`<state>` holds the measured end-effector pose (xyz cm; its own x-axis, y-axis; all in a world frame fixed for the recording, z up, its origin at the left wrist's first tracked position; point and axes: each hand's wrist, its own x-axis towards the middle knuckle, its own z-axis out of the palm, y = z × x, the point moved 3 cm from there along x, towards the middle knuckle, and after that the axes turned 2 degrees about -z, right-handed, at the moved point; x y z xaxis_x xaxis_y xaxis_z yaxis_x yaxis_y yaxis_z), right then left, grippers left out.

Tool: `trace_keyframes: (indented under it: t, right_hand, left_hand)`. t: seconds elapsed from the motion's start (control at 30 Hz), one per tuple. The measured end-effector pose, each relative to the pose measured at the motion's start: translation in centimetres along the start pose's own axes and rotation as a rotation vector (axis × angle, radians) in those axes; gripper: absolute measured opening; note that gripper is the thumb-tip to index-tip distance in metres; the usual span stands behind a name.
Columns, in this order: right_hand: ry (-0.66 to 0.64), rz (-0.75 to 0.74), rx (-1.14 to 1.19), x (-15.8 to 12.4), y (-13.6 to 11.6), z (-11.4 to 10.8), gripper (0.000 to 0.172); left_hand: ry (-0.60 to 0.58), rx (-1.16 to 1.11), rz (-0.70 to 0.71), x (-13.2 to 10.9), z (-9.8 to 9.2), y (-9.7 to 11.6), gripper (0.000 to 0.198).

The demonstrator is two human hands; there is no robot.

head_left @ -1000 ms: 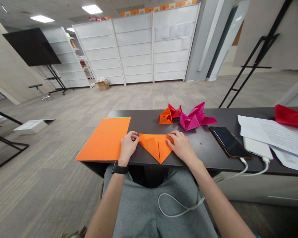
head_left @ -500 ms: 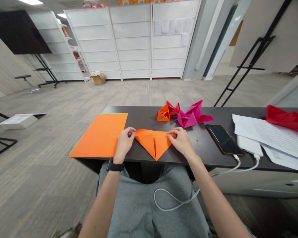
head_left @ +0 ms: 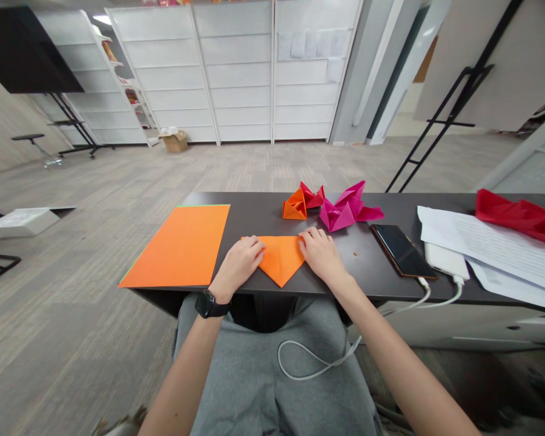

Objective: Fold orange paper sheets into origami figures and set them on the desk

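A folded piece of orange paper (head_left: 280, 259) lies on the dark table near its front edge, its point toward me. My left hand (head_left: 238, 264) is over its left corner, fingers curled and closed on the paper. On the opposite corner rests my right hand (head_left: 321, 252), its bent fingers also closed on the paper. Both outer corners are partly hidden under the hands. A stack of flat orange sheets (head_left: 177, 245) with a thin green edge is to the left of my left hand.
Behind the hands sit folded paper pieces, one orange (head_left: 295, 206), one red (head_left: 315, 195) and one magenta (head_left: 349, 209). Rightward are a phone (head_left: 402, 249), a white power bank (head_left: 445, 260) with cables, printed sheets (head_left: 485, 242) and a red folded paper (head_left: 520, 217).
Both hands have moved inward over the orange paper, covering more of its corners. Its open centre slit no longer shows, and the front looks flatter. The view has shifted slightly.
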<state>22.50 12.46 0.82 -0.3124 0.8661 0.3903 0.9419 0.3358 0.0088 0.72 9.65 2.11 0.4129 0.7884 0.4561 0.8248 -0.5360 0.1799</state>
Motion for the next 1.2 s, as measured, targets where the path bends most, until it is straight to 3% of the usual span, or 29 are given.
trace_keyframes:
  t: [0.07, 0.17, 0.37, 0.5, 0.63, 0.9, 1.0, 1.1, 1.2]
  right_hand:
    - [-0.001, -0.001, 0.005, -0.1, 0.2, 0.1, 0.026]
    - [0.012, -0.008, 0.018, -0.1, 0.3, 0.1, 0.027]
    - [0.017, -0.067, 0.015, 0.0, 0.0, -0.1, 0.024]
    - [0.011, -0.090, 0.022, 0.0, -0.1, 0.0, 0.023]
    - [0.011, -0.092, 0.020, 0.1, -0.1, 0.2, 0.024]
    - [0.072, -0.107, 0.079, 0.1, 0.0, -0.3, 0.028]
    - [0.095, -0.221, 0.202, -0.9, -1.1, -1.3, 0.036]
    - [-0.047, -0.391, 0.315, -2.7, -2.9, -1.4, 0.043]
    - [-0.163, -0.411, 0.344, -4.0, -4.0, -1.0, 0.049]
  left_hand:
    - [-0.050, -0.065, 0.048, -0.2, 0.1, 0.0, 0.014]
    - [-0.035, -0.068, 0.078, -0.4, 0.3, -0.3, 0.017]
    - [-0.103, 0.054, 0.331, -0.9, -0.5, 1.6, 0.022]
    - [-0.150, 0.016, 0.206, -1.3, -1.4, 3.1, 0.019]
    - [-0.134, -0.027, 0.028, -1.6, -0.8, 3.9, 0.017]
    - [-0.174, -0.197, 0.095, -2.3, 0.8, 4.1, 0.031]
    - [-0.203, -0.223, 0.112, -2.2, 0.5, 4.2, 0.028]
    - [-0.218, -0.238, 0.134, -2.1, 0.2, 4.2, 0.026]
    - [-0.223, -0.260, 0.111, -2.0, 0.0, 4.2, 0.031]
